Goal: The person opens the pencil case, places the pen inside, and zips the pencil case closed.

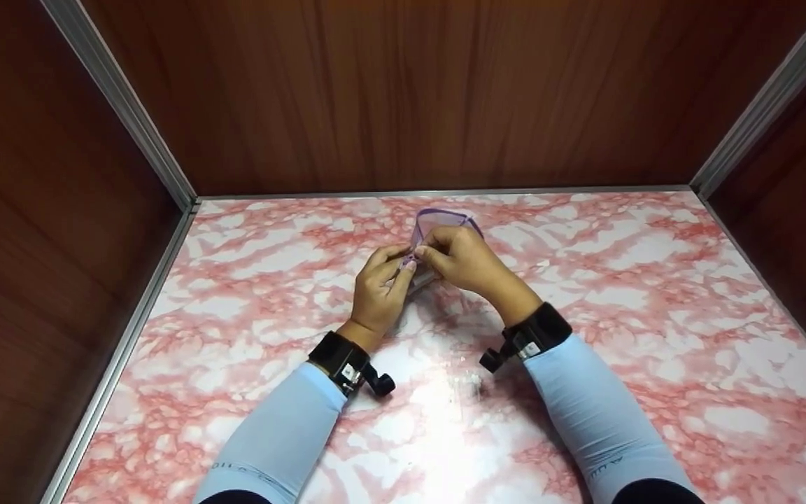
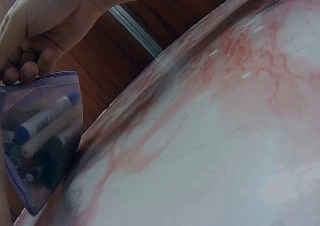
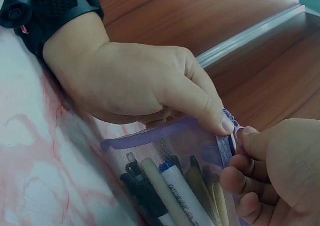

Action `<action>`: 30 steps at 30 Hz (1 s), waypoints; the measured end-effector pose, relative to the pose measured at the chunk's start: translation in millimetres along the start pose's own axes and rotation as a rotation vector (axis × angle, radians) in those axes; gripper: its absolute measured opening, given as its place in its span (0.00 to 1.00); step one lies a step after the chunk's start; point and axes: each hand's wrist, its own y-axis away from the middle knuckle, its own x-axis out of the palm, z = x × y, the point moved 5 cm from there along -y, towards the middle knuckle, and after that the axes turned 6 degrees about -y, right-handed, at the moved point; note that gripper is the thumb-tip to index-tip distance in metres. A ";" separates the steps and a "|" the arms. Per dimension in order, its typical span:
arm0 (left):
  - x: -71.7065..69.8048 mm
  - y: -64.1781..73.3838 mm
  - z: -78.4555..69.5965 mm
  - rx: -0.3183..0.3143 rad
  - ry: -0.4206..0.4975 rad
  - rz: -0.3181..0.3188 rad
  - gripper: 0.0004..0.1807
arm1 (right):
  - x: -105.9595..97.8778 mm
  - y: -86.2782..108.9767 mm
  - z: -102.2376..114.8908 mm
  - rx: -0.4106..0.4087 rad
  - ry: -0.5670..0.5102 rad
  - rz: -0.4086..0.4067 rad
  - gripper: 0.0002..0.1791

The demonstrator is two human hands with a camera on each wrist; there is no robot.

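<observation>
A purple-edged mesh zipper pouch [image 1: 438, 220] hangs between both hands near the back middle of the table. My left hand [image 1: 380, 287] grips its zipped end, thumb pressed on the edge in the right wrist view. There, my right hand [image 3: 295, 171] pinches a small purple zipper pull [image 3: 239, 132] beside the left thumb. Through the mesh show a white marker [image 3: 187, 198] with a blue end, a pale stick-shaped piece [image 3: 162, 188] and several dark pens [image 3: 145, 191]. In the left wrist view, the right hand's curled fingertips lie along the pouch's top edge.
The table [image 1: 291, 280] has a red-and-white marbled top. Dark wood panels [image 1: 403, 98] with metal frame strips [image 1: 123, 91] enclose it at the back and sides. Each wrist wears a black camera band [image 1: 543, 327] above a light blue sleeve.
</observation>
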 end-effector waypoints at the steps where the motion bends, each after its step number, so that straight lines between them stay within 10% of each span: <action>1: 0.0 -0.4 -0.2 0.000 0.002 -0.005 0.10 | -1.9 0.0 -0.5 0.005 0.010 -0.016 0.11; 30: -5.2 0.1 -0.3 0.017 -0.044 -0.160 0.10 | -78.9 -26.8 -47.0 0.179 0.243 -0.235 0.11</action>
